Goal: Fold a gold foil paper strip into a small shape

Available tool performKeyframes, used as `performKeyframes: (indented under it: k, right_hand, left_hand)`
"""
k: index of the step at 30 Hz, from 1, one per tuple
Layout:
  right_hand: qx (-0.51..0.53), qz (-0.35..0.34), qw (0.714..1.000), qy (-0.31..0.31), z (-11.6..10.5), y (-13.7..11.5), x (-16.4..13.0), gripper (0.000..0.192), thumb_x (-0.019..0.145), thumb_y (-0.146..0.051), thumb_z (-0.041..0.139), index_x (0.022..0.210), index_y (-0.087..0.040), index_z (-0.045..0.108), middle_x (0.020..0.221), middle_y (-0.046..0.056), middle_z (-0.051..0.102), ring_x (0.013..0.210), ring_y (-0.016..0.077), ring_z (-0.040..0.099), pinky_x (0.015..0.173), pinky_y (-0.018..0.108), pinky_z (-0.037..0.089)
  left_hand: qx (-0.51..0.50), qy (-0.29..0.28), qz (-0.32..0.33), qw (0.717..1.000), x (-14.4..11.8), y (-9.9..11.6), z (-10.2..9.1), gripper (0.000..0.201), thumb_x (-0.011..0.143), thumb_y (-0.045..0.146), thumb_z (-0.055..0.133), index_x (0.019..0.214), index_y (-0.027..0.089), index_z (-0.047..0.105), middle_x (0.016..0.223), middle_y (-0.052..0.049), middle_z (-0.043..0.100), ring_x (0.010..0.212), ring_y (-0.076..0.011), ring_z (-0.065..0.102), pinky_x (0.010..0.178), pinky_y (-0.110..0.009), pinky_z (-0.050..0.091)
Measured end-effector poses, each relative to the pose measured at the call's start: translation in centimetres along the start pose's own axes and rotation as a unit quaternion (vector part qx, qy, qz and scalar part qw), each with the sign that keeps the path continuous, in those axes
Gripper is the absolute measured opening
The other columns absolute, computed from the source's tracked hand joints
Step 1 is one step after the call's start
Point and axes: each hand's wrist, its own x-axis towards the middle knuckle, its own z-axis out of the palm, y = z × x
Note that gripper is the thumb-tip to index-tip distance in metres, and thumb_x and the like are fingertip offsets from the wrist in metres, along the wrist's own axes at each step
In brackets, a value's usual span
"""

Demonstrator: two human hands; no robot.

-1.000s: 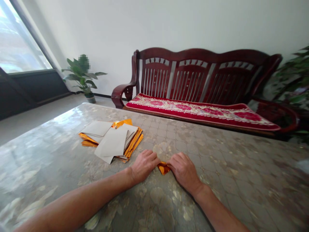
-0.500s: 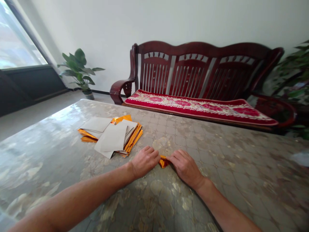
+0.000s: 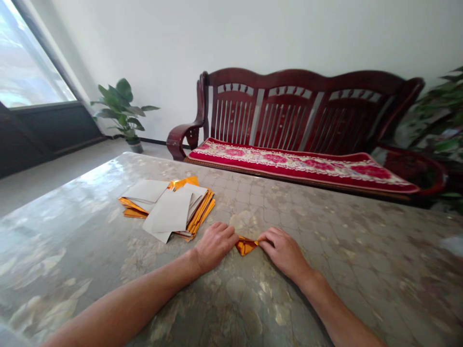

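Observation:
A small folded piece of gold foil paper lies low over the table between my two hands, its lower edge coming to a point. My left hand pinches its left end, fingers closed and partly hiding it. At the right corner, my right hand grips the same paper between thumb and fingertips. Left of my left hand lies a loose pile of foil paper sheets, grey-white backs up, with gold edges showing.
The table has a glossy patterned cover. Behind it stands a dark red wooden bench with a red floral seat cover. Potted plants stand at the left and right. Something pale and blurred sits at the table's right edge.
My right hand has shifted slightly right, and more of the gold paper shows between my hands. The view has tilted a little; the pile stays put.

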Motion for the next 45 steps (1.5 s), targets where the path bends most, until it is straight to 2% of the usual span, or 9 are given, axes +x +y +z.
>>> performKeyframes:
  k: [5,9,12,16,23,29,33,40,45]
  right_hand:
    - [-0.021,0.062,0.998,0.011,0.3,-0.7,0.4,0.011,0.080,-0.016,0.059,0.074,-0.023,0.065,0.076,0.000,0.063,0.075,0.0166,0.058,0.067,0.027,0.038]
    - [-0.035,0.068,0.997,0.029,0.5,-1.1,0.5,0.010,0.076,-0.014,0.060,0.071,-0.022,0.061,0.075,-0.001,0.062,0.072,0.0161,0.055,0.065,0.027,0.036]
    - [-0.043,0.078,0.996,0.029,0.5,-1.4,0.5,0.011,0.078,-0.017,0.063,0.069,-0.022,0.059,0.073,-0.001,0.061,0.072,0.0164,0.055,0.064,0.027,0.034]
    - [-0.045,0.083,0.995,0.031,0.5,-1.5,0.6,0.014,0.079,-0.019,0.064,0.068,-0.023,0.057,0.072,-0.001,0.061,0.072,0.0166,0.055,0.064,0.027,0.034]
    - [-0.059,0.040,0.997,0.025,0.7,-0.8,0.4,0.017,0.084,-0.018,0.061,0.069,-0.022,0.054,0.076,0.000,0.061,0.077,0.0186,0.055,0.067,0.029,0.037]
    - [-0.013,-0.053,0.998,0.044,0.6,-0.9,0.1,0.010,0.089,-0.016,0.057,0.082,-0.023,0.060,0.086,0.004,0.062,0.089,0.0217,0.056,0.077,0.033,0.044]
    - [-0.006,-0.097,0.994,0.047,0.9,-1.2,0.2,0.017,0.090,-0.012,0.052,0.096,-0.023,0.065,0.089,0.005,0.065,0.090,0.0223,0.057,0.079,0.035,0.047]
    - [0.016,-0.053,0.998,0.042,1.5,-1.2,0.7,0.010,0.092,-0.020,0.059,0.088,-0.024,0.068,0.086,0.003,0.066,0.089,0.0211,0.058,0.078,0.033,0.045]
    - [-0.007,-0.085,0.996,0.036,1.3,-1.3,0.6,0.013,0.095,-0.024,0.058,0.090,-0.025,0.070,0.083,0.003,0.064,0.087,0.0209,0.055,0.075,0.032,0.043]
  left_hand:
    - [-0.012,0.001,-0.045,0.999,0.6,0.8,-0.4,0.011,0.096,0.025,0.056,0.086,0.021,0.060,0.083,-0.002,0.062,0.081,-0.0209,0.056,0.074,-0.036,0.037]
    - [0.006,0.004,-0.111,0.994,1.5,2.2,-0.9,0.023,0.092,0.039,0.062,0.082,0.019,0.060,0.082,-0.005,0.062,0.082,-0.0236,0.057,0.076,-0.038,0.037]
    - [0.024,-0.001,-0.119,0.993,1.9,2.8,-0.7,0.023,0.091,0.039,0.065,0.082,0.018,0.060,0.082,-0.005,0.062,0.082,-0.0237,0.057,0.074,-0.038,0.037]
    - [0.008,0.008,-0.112,0.994,1.7,2.6,0.0,0.019,0.094,0.035,0.061,0.083,0.020,0.060,0.083,-0.004,0.062,0.082,-0.0233,0.056,0.071,-0.037,0.035]
    - [-0.038,0.025,-0.116,0.992,1.3,2.0,0.5,0.015,0.095,0.035,0.060,0.086,0.023,0.061,0.088,-0.002,0.062,0.085,-0.0217,0.054,0.072,-0.035,0.035]
    - [-0.039,0.027,-0.103,0.994,1.3,2.1,0.4,0.014,0.096,0.034,0.058,0.086,0.023,0.061,0.085,-0.002,0.062,0.084,-0.0213,0.054,0.072,-0.035,0.033]
    - [-0.048,0.025,-0.113,0.992,1.3,2.1,0.2,0.015,0.096,0.033,0.058,0.086,0.022,0.062,0.085,-0.003,0.063,0.083,-0.0207,0.055,0.072,-0.035,0.033]
    - [-0.069,0.034,-0.131,0.988,1.3,2.0,0.3,0.015,0.096,0.035,0.058,0.086,0.024,0.063,0.085,-0.001,0.064,0.084,-0.0206,0.055,0.073,-0.035,0.033]
    - [-0.070,0.030,-0.129,0.989,1.3,2.0,0.3,0.016,0.097,0.033,0.055,0.087,0.023,0.063,0.086,-0.002,0.063,0.083,-0.0204,0.054,0.073,-0.034,0.033]
